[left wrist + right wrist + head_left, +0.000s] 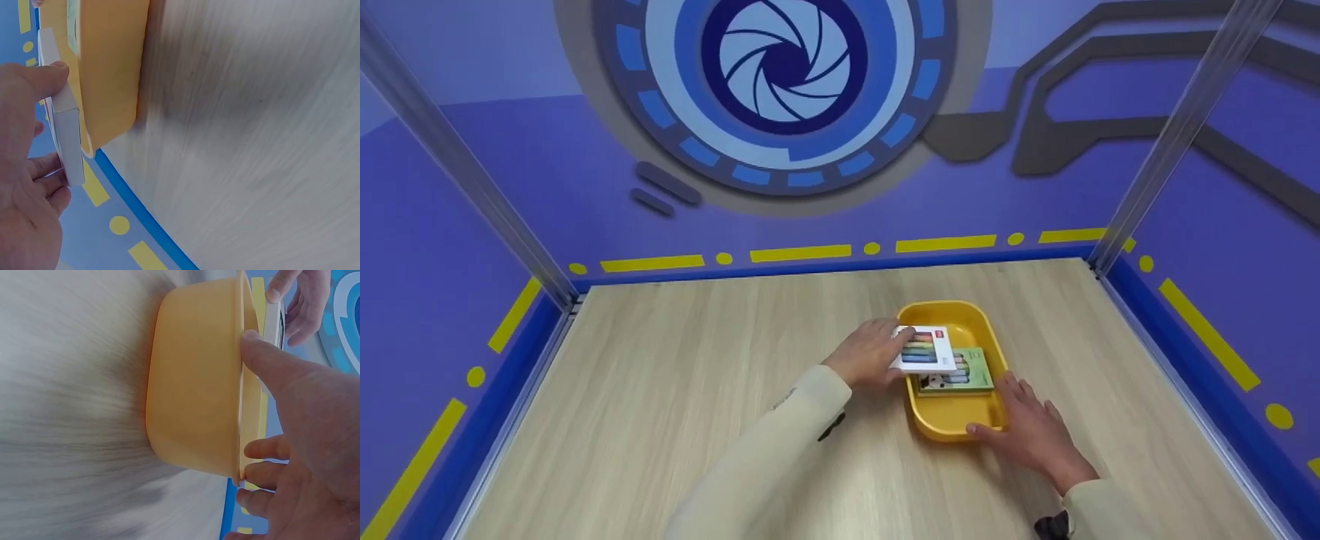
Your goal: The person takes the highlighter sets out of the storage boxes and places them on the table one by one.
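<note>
My left hand [871,352] grips a flat white box [928,350] printed with colored sticks, thumb on one side and fingers on the other. The box is tilted in the left wrist view and hangs over the left rim of a yellow plastic basket [949,414]. Beneath it, inside the basket, lies a green box [971,375] with a similar print, partly covered by the white one. My right hand [1035,431] holds the basket's near right corner, its thumb on the near rim and its fingers along the right rim, as the right wrist view [315,422] shows.
The basket stands on a light wood-grain table [675,390], right of its middle. Blue-purple panels [825,225] with yellow dashes and dots wall the table at the back and both sides. Clear corner posts [1177,142] rise at the back.
</note>
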`<state>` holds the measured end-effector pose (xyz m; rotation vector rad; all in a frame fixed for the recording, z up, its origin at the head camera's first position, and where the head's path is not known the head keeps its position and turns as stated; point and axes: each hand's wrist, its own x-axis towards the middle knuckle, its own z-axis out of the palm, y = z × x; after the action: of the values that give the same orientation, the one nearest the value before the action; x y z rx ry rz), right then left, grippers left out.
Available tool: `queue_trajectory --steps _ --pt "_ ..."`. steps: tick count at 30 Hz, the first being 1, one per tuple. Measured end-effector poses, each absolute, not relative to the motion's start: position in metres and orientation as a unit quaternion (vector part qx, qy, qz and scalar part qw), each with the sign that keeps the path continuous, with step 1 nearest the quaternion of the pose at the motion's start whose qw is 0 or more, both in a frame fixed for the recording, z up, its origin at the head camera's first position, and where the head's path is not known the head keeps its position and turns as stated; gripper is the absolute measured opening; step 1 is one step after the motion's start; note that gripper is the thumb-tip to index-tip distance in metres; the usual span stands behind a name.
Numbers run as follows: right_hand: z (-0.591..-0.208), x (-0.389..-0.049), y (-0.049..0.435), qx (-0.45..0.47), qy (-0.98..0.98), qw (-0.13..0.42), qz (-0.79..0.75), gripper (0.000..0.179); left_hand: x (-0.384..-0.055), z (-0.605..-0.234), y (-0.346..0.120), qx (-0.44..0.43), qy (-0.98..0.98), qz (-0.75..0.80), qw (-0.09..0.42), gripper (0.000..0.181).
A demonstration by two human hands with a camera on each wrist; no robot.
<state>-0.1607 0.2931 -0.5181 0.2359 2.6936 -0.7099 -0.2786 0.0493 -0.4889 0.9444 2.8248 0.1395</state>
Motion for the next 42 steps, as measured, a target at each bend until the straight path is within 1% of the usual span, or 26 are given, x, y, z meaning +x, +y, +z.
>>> queue_trajectory --steps 8,16,28,37,42 --pt "-0.516 -0.164 0.293 0.078 0.951 0.163 -0.251 0.125 -0.282 -0.484 0.045 0.329 0.942 0.040 0.054 0.071" --pt "-0.519 -0.165 0.290 0.078 0.950 0.165 -0.253 0.124 -0.282 -0.484 0.040 0.329 0.941 0.040 0.074 0.072" --pt "-0.519 -0.165 0.292 0.075 0.951 0.163 -0.253 0.125 -0.283 -0.486 0.030 0.332 0.940 0.051 0.059 0.074" --pt "-0.520 -0.164 0.292 0.068 0.951 0.163 -0.253 0.123 -0.283 -0.490 0.021 0.335 0.940 0.044 0.039 0.071" --pt "-0.521 -0.165 0.291 0.072 0.949 0.166 -0.257 0.123 -0.284 -0.491 0.017 0.328 0.943 0.048 0.038 0.072"
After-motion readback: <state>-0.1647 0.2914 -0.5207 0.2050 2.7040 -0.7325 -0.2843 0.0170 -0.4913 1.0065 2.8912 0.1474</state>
